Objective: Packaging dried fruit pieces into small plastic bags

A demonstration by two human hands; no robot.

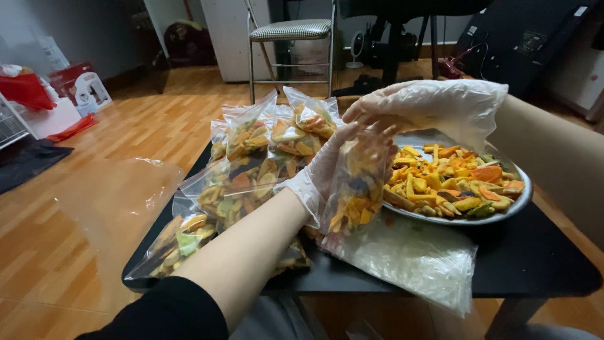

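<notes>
My left hand (321, 173), in a clear plastic glove, holds a small clear bag (355, 189) partly filled with mixed dried fruit and vegetable chips. My right hand (421, 104), also gloved, is at the top of that bag, fingers bent over its opening. Just right of the bag sits a round metal tray (513, 208) heaped with yellow, orange and green chips (450, 179). Both hands hover over a small black table (535, 264).
Several filled, sealed chip bags (251, 164) lie piled on the table's left half. A stack of empty clear bags (415, 258) lies at the front edge. A metal chair (290, 31) stands behind on the wooden floor; boxes and red items sit far left.
</notes>
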